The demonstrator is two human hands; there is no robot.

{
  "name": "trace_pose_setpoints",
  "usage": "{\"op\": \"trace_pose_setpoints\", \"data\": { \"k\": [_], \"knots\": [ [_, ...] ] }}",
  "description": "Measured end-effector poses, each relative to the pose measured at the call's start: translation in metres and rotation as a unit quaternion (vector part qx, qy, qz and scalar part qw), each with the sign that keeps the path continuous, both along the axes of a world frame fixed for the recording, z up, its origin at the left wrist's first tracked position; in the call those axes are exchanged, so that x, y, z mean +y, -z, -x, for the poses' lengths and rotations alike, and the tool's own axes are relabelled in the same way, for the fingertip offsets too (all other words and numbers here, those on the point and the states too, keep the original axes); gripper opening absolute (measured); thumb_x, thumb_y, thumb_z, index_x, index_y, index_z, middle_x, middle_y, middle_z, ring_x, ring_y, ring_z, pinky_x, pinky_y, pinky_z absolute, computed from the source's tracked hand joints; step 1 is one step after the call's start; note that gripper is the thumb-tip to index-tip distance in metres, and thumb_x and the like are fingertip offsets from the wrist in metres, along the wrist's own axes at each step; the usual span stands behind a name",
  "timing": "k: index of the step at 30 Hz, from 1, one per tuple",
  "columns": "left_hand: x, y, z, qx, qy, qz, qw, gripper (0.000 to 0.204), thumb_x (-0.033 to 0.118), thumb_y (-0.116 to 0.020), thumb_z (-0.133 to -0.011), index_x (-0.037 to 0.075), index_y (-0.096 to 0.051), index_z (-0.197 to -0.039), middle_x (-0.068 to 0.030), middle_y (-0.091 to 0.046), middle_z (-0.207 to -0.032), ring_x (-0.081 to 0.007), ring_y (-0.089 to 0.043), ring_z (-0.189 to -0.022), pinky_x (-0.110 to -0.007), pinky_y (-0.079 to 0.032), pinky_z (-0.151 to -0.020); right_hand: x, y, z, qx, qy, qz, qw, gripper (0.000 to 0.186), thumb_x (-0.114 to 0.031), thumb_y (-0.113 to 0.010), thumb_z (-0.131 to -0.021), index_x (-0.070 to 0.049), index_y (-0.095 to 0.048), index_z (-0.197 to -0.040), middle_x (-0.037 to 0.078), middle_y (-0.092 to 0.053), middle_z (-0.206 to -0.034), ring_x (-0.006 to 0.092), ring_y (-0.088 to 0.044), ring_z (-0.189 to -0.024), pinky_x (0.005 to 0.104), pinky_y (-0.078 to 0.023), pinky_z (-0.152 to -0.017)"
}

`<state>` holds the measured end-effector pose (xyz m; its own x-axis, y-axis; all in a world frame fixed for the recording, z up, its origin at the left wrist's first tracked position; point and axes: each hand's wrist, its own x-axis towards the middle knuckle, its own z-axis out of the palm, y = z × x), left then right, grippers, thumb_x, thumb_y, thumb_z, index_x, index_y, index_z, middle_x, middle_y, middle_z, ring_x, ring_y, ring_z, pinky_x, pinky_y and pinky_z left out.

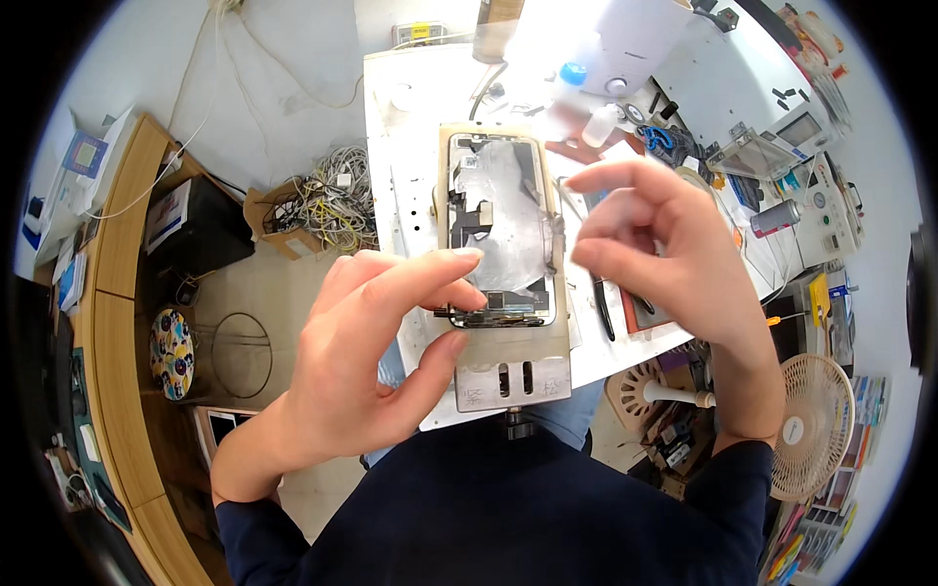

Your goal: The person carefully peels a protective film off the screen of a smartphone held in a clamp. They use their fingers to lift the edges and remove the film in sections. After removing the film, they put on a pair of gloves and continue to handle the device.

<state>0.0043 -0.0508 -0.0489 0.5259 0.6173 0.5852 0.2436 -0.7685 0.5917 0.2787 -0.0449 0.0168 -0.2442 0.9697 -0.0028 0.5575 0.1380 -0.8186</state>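
An opened smartphone (501, 317) lies in a metal repair holder (489, 383) on the white table. A crinkled translucent film (503, 220) covers much of its inside; dark parts show along its left side and bottom. My left hand (366, 342) is at the phone's lower left corner. Its index fingertip reaches over the phone and its thumb is apart, below; I see nothing held. Right of the phone hovers my right hand (660, 239), index finger and thumb apart and other fingers curled, with nothing visible in it. It is slightly blurred.
Dark tweezers (603, 311) lie right of the holder. Behind stand a blue-capped bottle (571, 76) and a white machine (640, 44). A can (777, 217) is at the right. Beside the table are a fan (813, 425) and a box of tangled cables (337, 200).
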Motion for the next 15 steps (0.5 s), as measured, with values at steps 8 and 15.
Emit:
{"op": "trace_pose_setpoints", "data": {
  "k": [8,15],
  "knots": [
    [-0.004,-0.004,0.001,0.037,0.018,-0.030,0.999,0.063,-0.013,-0.069,-0.071,-0.001,-0.055,-0.132,-0.0106,-0.076,-0.103,-0.0227,-0.058,-0.096,-0.032,-0.052,-0.081,-0.017,0.048,-0.082,-0.002,0.209,-0.018,0.978,0.048,-0.017,-0.076,-0.093,0.007,-0.060,-0.131,0.007,-0.072,-0.094,0.0095,-0.063,-0.080,0.0259,-0.051,-0.074],
    [-0.004,0.003,0.001,0.026,0.000,-0.042,0.999,0.063,-0.011,-0.072,-0.069,0.002,-0.059,-0.129,-0.0063,-0.076,-0.105,-0.0215,-0.058,-0.093,-0.033,-0.048,-0.082,-0.047,0.039,-0.023,-0.164,-0.026,-0.362,0.917,0.041,-0.031,-0.083,-0.082,-0.006,-0.074,-0.114,0.007,-0.062,-0.096,0.0257,-0.056,-0.085,0.0373,-0.048,-0.077]
  ]
}}
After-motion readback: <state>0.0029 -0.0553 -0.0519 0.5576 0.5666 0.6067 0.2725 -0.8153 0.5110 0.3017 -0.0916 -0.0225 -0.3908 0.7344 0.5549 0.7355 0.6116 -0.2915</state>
